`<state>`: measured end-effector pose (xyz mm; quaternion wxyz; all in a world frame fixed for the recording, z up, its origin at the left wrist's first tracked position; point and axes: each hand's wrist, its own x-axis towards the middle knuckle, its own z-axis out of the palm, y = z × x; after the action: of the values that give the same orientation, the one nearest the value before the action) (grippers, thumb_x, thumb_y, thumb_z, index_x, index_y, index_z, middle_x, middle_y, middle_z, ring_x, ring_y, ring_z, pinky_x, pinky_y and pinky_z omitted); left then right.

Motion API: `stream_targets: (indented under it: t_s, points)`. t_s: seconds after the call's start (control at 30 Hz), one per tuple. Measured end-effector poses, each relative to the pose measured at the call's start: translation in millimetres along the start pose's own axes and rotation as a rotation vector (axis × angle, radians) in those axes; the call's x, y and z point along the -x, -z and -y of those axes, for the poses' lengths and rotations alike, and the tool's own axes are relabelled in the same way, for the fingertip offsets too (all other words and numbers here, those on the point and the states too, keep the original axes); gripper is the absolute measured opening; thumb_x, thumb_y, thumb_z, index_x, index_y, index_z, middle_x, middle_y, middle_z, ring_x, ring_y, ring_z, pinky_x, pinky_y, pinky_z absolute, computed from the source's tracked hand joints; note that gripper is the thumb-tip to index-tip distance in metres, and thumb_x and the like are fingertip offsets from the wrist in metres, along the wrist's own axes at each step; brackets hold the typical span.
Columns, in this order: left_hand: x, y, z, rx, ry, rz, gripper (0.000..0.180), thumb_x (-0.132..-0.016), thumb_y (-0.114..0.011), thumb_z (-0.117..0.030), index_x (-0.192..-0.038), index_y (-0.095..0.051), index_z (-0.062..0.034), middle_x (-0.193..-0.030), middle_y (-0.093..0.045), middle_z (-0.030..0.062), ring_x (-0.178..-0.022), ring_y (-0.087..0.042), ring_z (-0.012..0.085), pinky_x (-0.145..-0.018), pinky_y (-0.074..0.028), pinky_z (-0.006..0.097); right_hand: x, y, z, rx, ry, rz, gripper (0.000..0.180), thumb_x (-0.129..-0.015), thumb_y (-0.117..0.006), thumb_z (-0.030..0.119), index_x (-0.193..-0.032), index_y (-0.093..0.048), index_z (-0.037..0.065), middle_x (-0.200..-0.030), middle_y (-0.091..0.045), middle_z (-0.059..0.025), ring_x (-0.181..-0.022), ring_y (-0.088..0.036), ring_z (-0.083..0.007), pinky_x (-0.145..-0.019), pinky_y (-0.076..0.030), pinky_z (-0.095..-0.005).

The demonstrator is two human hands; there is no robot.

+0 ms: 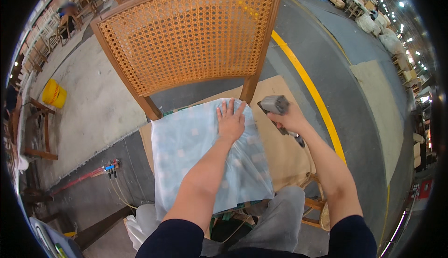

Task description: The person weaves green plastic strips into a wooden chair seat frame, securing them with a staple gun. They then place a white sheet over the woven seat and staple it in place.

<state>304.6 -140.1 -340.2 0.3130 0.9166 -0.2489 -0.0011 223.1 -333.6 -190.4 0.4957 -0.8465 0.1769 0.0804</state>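
In front of me stands a wooden chair with a woven cane back. Its seat lies under a thin whitish plastic sheet, with pale patches showing through. My left hand presses flat on the sheet near the seat's far right corner, fingers spread. Beyond the seat's right edge, my right hand grips what looks like a pneumatic staple gun, its grey head pointing left toward the chair's rear post. The gun is held apart from the seat and is slightly blurred.
Brown cardboard lies beneath the chair. A red air pipe with a blue-handled valve and thin hoses is at left. A yellow bucket stands farther left, near wooden chair frames. A yellow floor line curves along the right.
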Motion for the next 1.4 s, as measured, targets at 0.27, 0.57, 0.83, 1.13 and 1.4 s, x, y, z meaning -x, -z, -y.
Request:
stream_targets:
  t_s: [0.27,0.57,0.83,1.13,1.4]
  points:
    - [93.1,85.1,62.4,0.237,-0.024,-0.351,0.056,-0.095,-0.061,-0.011,-0.149,-0.049,-0.0069,-0.154,-0.046,0.0197,-0.143,-0.041,0.0401,-0.12,-0.031,0.048,240.0,16.6,-1.7,-0.442,0.102,-0.304,0.066,-0.081,-0.084,0.012,-0.138,-0.055,-0.002,-0.104,-0.068,-0.008,-0.083,-0.067,-0.0139,-0.076,-0.056,-0.0294]
    - [291.0,174.2,148.3,1.118,1.087,-0.066,0.068,-0.097,-0.067,-0.039,-0.151,-0.045,-0.004,-0.144,-0.057,0.0194,-0.133,-0.053,0.0369,-0.109,-0.042,0.05,335.9,-33.6,-43.2,-0.331,0.106,-0.355,0.077,-0.076,-0.092,0.028,-0.137,-0.057,-0.004,-0.123,-0.067,-0.0112,-0.114,-0.063,-0.0186,-0.1,-0.049,-0.0325]
    - [302.7,161.8,151.9,1.327,1.128,0.064,0.068,-0.098,-0.068,-0.044,-0.149,-0.048,-0.0022,-0.149,-0.055,0.0151,-0.133,-0.055,0.0296,-0.111,-0.042,0.046,371.8,-43.9,-15.5,-0.235,0.252,-0.327,0.074,-0.077,-0.091,0.028,-0.135,-0.059,-0.003,-0.123,-0.067,-0.0101,-0.114,-0.063,-0.0186,-0.1,-0.048,-0.0324]
    - [292.2,131.3,114.0,1.37,1.075,-0.005,0.069,-0.1,-0.064,-0.048,-0.149,-0.044,-0.0047,-0.146,-0.056,0.0148,-0.127,-0.057,0.0324,-0.104,-0.047,0.053,394.9,-44.7,-56.5,-0.318,0.197,-0.433,0.073,-0.085,-0.085,0.02,-0.147,-0.051,0.002,-0.091,-0.066,-0.0025,-0.076,-0.065,-0.0113,-0.067,-0.053,-0.0277]
    - [280.9,108.0,72.5,1.198,1.207,0.119,0.097,-0.088,-0.066,-0.069,-0.159,-0.029,-0.0138,-0.153,-0.044,0.0131,-0.128,-0.05,0.0455,-0.107,-0.038,0.066,394.3,-45.0,-65.7,-0.281,0.129,-0.48,0.072,-0.086,-0.084,0.023,-0.147,-0.051,0.002,-0.096,-0.068,-0.0045,-0.078,-0.066,-0.0122,-0.067,-0.053,-0.0271]
